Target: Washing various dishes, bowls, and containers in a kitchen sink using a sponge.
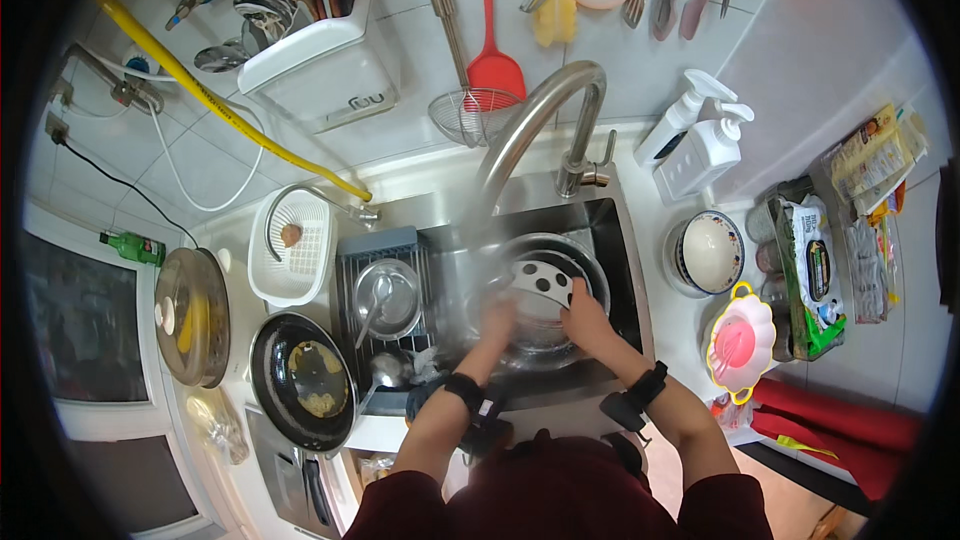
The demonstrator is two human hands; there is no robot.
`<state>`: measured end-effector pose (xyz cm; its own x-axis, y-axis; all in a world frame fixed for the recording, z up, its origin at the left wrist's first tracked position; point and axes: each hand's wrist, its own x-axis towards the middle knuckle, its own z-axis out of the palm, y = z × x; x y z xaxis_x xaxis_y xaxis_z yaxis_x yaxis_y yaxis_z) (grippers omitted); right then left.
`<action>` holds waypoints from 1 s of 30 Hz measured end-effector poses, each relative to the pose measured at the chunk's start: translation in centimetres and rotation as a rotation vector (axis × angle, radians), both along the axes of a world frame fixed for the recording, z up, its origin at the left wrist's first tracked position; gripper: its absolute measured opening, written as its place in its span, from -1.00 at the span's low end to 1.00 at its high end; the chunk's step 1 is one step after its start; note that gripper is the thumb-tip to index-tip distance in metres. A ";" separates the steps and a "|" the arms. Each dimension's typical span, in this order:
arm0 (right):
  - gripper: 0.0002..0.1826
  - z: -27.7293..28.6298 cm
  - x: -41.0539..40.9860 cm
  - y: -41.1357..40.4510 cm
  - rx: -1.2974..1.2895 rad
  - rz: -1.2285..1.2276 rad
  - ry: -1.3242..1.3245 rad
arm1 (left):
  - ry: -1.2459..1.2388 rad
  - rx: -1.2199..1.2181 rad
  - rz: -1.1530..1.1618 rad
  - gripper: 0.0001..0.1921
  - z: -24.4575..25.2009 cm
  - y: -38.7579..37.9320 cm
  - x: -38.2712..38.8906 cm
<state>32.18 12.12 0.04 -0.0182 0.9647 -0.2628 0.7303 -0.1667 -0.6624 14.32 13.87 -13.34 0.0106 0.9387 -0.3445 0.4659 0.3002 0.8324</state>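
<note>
Over a round metal basin [598,264] in the stainless steel sink [634,315], my right hand [587,321] grips the right edge of a white bowl [541,279] with black spots. The bowl is tilted. My left hand [498,321] is at its left side, blurred by a hazy patch that hides its fingers, so I cannot tell whether it grips. The curved faucet [536,109] arches above the basin, its spout end lost in the haze.
Left of the basin, a drying rack [382,241] holds a metal bowl [386,286] and a ladle [391,370]. A frying pan [300,382] and a white basket [294,281] stand further left. On the right counter are a patterned bowl [712,251], a pink flower-shaped dish [742,341] and white bottles [697,157].
</note>
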 end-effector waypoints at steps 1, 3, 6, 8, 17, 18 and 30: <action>-0.54 1.1 -0.7 0.1 0.069 0.090 -0.109 | 0.012 0.002 0.015 -0.55 -0.4 -0.2 -0.9; -0.55 2.0 -2.1 0.1 0.114 0.144 -0.218 | 0.113 0.460 0.108 -0.67 -1.0 -0.5 -2.6; -0.63 0.7 -1.5 0.5 0.195 0.148 -0.404 | 0.196 0.563 -0.003 -0.65 3.3 -0.4 -0.5; -0.62 0.2 -0.8 0.5 0.194 0.161 -0.324 | 0.086 0.488 0.002 -0.69 2.6 -0.9 -0.4; -0.57 2.2 3.8 -1.5 0.077 0.183 -0.208 | -0.858 -0.306 0.418 -0.78 3.3 -3.8 2.8; -0.56 3.2 4.1 -1.7 0.122 0.196 -0.251 | -0.778 -0.325 0.277 -0.77 3.9 -3.5 3.0; -0.57 5.6 7.7 -2.1 0.585 -0.002 -0.165 | 0.319 -0.098 -0.598 -0.52 7.2 -3.5 4.5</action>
<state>39.86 10.05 5.67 -0.0205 0.9500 0.3116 0.8310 0.1895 -0.5230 18.81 10.35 -6.10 0.4009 0.7674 -0.5003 0.7934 -0.0178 0.6085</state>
